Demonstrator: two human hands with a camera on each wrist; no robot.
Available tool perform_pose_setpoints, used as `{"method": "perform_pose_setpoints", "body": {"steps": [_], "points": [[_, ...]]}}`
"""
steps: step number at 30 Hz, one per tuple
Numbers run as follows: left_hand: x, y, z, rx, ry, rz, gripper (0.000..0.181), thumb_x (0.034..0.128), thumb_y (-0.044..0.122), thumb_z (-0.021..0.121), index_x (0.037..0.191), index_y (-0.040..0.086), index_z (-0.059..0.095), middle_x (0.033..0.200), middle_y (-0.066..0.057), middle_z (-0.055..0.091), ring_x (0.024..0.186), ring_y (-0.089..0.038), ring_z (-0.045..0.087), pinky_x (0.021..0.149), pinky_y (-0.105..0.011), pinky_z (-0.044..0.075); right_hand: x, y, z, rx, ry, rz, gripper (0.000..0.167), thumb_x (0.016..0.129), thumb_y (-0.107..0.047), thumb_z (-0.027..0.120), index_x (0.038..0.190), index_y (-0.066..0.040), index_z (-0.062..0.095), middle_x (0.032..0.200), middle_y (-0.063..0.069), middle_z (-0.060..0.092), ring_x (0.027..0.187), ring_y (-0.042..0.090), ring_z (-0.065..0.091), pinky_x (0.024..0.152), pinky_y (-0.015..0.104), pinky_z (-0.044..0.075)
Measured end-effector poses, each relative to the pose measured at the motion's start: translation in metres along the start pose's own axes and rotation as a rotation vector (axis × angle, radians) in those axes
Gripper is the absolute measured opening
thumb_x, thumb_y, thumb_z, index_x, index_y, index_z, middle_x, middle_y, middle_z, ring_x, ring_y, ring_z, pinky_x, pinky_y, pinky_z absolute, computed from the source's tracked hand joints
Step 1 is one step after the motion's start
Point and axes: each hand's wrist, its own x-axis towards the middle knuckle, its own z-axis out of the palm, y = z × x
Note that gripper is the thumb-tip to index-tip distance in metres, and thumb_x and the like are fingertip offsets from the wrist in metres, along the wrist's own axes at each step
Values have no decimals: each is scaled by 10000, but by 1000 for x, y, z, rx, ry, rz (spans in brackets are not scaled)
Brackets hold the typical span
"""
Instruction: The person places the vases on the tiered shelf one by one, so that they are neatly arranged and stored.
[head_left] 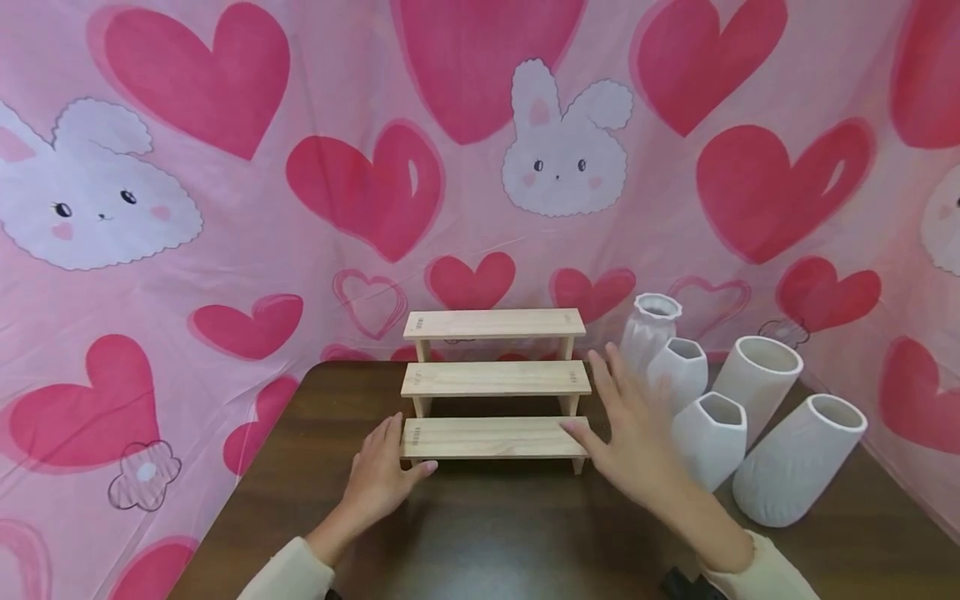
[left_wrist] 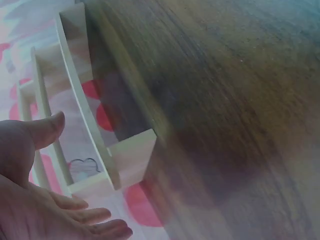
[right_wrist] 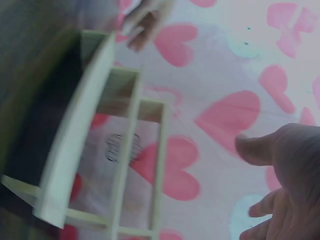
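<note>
A three-tier wooden stand (head_left: 495, 379) of pale boards stands toward the back of the dark table. My left hand (head_left: 378, 475) is at the left end of its lowest board, fingers extended; in the left wrist view the same hand (left_wrist: 50, 195) lies beside the stand (left_wrist: 82, 107), and I cannot tell whether it touches. On the other side my right hand (head_left: 637, 433) hovers by the stand's right end with spread fingers and nothing in it. The right wrist view shows that hand (right_wrist: 285, 180) apart from the stand (right_wrist: 122, 150).
Several white vases group at the right: a fluted one (head_left: 647, 333) at the back, a faceted one (head_left: 712, 433) and a leaning tapered one (head_left: 798, 462) nearer. The brown table (head_left: 480, 533) extends forward. A pink heart-and-rabbit cloth (head_left: 465, 217) hangs behind.
</note>
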Motion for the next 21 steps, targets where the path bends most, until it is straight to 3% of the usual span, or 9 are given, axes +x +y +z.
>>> {"method": "perform_pose_setpoints", "body": {"steps": [3,5,11,14,21], "points": [[4,-5,0,-46,-7,-32,912,780,308,807,1443,-70,306,1438,-280,386,1301,-463,370,1003,-638,308,3,7,-20,-17,-9,25,886,837,-435,697,1512,-61,263,1517,238,295,1353,462,287,1064,695,3],[7,-10,0,-90,-26,-59,935,773,283,816,1448,-82,280,1438,-301,370,1302,-470,368,1018,-619,312,4,17,-37,2,-30,79,891,849,-462,681,1519,-65,248,1502,244,320,1340,467,299,1061,699,46],[13,-22,1,-259,-48,-135,987,728,196,856,1449,-94,249,1379,-333,423,1238,-459,451,989,-558,388,-11,63,-84,258,-99,331,858,866,-435,688,1543,-187,223,1482,262,335,1271,521,338,890,722,299],[14,-26,1,-336,-64,-176,985,715,178,865,1450,-76,261,1358,-327,449,1194,-453,490,944,-544,428,-23,83,-88,340,-146,400,846,873,-400,692,1546,-247,202,1473,267,348,1260,527,341,897,713,302],[19,-28,5,-428,-81,-193,949,714,127,860,1442,-79,288,1336,-312,477,1158,-415,532,912,-487,472,-43,102,-76,376,-224,410,906,866,-330,714,1553,-159,148,1426,334,371,1163,628,399,860,665,411]]}}
